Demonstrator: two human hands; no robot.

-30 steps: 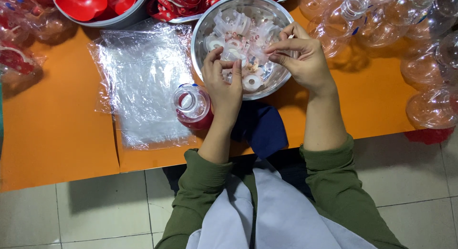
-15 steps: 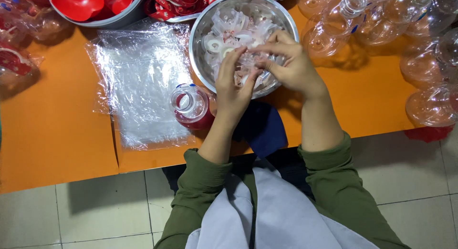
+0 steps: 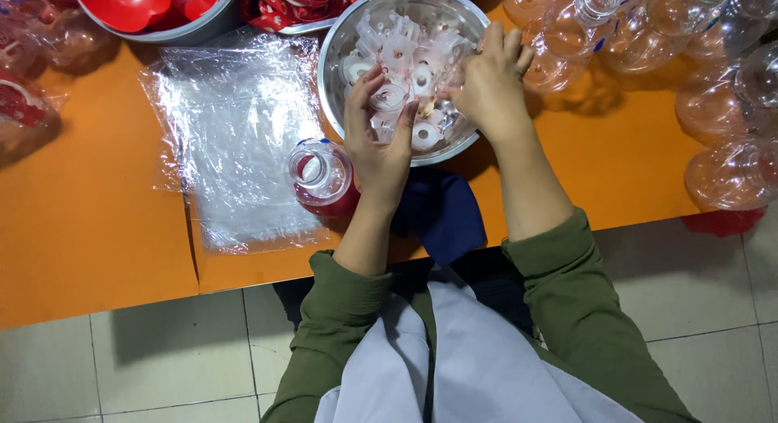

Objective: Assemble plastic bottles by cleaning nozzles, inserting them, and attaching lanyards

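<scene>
Clear plastic bags, flat stack, rectangular, on orange table left of centre, reaching near front edge.
Small clear jar, red contents, blue mark at rim, touching bag stack's right edge.
Red wrappers, white markings, heaped at table's back edge, centre.
Clear bag, red contents, far left edge.
Clear round containers, crowded along right edge and back right corner.
No signs, no screens.
</scene>
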